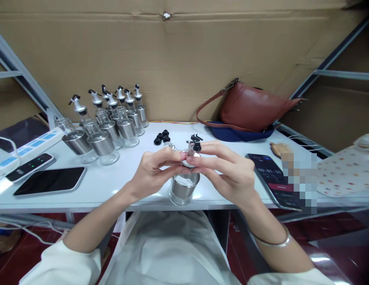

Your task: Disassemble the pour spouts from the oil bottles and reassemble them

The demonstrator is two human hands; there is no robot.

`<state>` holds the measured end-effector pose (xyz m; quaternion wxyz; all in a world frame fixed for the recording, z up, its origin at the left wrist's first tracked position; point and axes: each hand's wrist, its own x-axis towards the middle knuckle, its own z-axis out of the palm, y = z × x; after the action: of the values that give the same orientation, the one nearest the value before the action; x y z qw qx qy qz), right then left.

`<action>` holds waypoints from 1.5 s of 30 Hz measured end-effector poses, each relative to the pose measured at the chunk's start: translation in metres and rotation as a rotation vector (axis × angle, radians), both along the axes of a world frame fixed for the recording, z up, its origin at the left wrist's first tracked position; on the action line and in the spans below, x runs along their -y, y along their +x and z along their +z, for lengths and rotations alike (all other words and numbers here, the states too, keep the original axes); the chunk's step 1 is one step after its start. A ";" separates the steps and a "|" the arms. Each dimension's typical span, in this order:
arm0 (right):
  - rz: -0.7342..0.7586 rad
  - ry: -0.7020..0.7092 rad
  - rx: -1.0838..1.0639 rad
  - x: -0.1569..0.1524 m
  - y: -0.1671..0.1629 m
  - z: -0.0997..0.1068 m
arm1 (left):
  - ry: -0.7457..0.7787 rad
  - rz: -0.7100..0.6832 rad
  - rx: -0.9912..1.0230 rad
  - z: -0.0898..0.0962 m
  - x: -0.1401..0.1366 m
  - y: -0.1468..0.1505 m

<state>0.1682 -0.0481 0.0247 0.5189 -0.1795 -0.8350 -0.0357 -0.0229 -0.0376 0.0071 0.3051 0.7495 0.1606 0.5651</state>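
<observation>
A glass bottle with a steel sleeve [184, 186] stands upright at the table's front edge, its top hidden by my fingers. Above it, a silver pourer spout [190, 153] is pinched between the fingertips of my left hand [154, 171] and my right hand [232, 172]. Close to my right index finger is a small round black piece [197, 147]; whether it is attached to the spout I cannot tell. Behind my hands lie several black stoppers [162, 137] in a cluster and several thin black levers [196, 137].
Several similar bottles [102, 144] stand at the left, some topped with pourers. A phone [50, 181], a black device [31, 167] and a power strip [38, 144] lie left. On the right are a brown bag [252, 107] on dark blue cloth [232, 133] and a phone showing a timer [269, 174].
</observation>
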 end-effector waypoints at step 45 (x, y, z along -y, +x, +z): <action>-0.417 -0.653 0.173 -0.013 -0.005 -0.071 | 0.030 0.969 -0.365 0.023 -0.055 -0.105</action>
<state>0.1634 -0.0354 -0.0459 0.3438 -0.4972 -0.7887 0.1122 -0.1278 0.0170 0.0299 -0.0355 0.6799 0.5316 0.5039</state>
